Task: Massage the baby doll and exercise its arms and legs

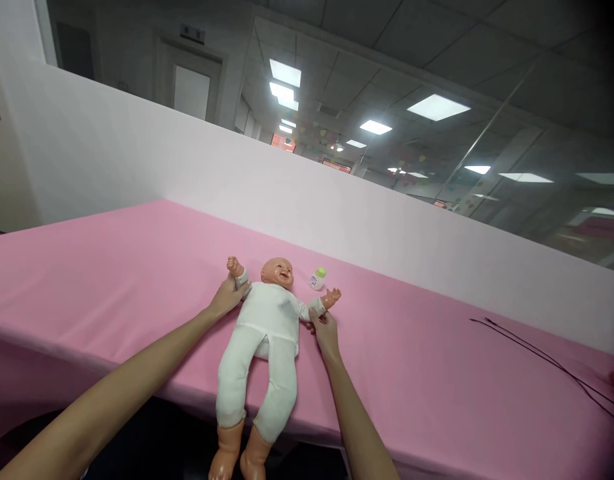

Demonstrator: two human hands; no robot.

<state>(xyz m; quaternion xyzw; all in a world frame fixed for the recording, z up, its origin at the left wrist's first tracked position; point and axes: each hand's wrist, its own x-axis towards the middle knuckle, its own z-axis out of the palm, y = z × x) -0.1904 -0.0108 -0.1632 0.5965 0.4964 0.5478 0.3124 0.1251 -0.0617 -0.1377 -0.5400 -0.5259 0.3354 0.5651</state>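
Pink-covered table [437, 373] across the full width, near edge at bottom of view. Doll [267, 327] in white suit at that edge: lies on its back, long axis running near to far, bare feet overhanging the edge, head at the far end. Left hand [227, 298] at the left side of the torso, closed around the raised forearm at the cuff. Right hand [325, 332] on the opposite side, slightly nearer, fingers pinched on the outstretched sleeve just short of the cuff. Both in contact, torso directly between. Small bottle [317, 279] with green cap just beyond the outstretched arm, near the head, upright, capped; contents not discernible. Black cord [551, 363] well apart to the right. Behind, white partition [211, 173], then glazing and ceiling lights [438, 107].
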